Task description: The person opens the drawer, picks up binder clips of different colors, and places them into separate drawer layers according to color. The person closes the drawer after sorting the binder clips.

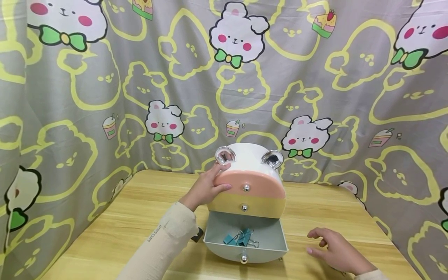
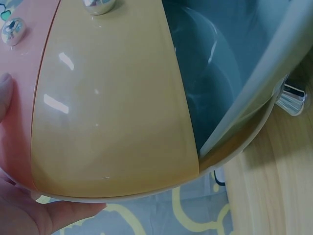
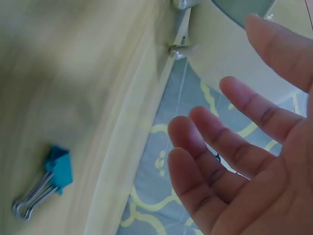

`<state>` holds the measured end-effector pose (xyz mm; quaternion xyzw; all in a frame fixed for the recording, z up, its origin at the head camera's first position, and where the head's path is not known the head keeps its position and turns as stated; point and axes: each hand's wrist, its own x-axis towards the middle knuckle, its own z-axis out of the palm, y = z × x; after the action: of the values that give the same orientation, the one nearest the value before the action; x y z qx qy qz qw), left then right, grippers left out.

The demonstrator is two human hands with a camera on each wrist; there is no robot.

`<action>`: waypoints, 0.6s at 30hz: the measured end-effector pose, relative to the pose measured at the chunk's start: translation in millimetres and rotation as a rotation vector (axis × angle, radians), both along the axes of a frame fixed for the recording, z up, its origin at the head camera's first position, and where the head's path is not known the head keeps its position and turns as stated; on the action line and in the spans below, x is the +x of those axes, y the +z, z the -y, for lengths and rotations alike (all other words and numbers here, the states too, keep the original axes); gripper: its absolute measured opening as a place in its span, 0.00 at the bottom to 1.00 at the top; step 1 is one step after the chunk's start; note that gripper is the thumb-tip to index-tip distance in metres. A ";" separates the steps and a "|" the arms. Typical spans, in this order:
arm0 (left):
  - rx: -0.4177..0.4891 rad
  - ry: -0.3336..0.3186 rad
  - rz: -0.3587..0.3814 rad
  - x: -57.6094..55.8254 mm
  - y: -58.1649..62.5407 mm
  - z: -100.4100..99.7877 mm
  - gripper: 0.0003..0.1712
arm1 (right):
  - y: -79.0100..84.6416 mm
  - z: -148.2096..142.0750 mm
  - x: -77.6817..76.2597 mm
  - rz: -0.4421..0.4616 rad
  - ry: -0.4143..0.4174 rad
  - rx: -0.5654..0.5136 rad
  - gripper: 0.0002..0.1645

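A small drawer box with a white top and silver ears stands on the table. My left hand holds its upper left side, thumb on the pink front and fingers along the side. In the left wrist view, the thumb lies against the pink drawer front. The grey bottom drawer is pulled out, with teal binder clips inside. My right hand hovers right of the drawer, fingers loosely bent and holding nothing. Another teal binder clip lies on the table near it.
The wood-grain table carries the box. A small black object sits left of the drawer, partly behind the left sleeve. A grey curtain with rabbit prints hangs around the back and sides.
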<state>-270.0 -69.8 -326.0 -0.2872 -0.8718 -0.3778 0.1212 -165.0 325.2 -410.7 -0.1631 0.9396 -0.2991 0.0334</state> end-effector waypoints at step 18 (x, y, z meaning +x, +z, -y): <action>0.009 0.011 0.005 2.5 1.3 -0.4 0.36 | -17.0 -37.9 0.7 0.293 0.006 -0.047 0.27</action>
<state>-267.5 -69.5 -324.7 -0.2810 -0.8719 -0.3818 0.1224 -164.3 363.1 -427.7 -0.1214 0.9169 -0.3413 0.1673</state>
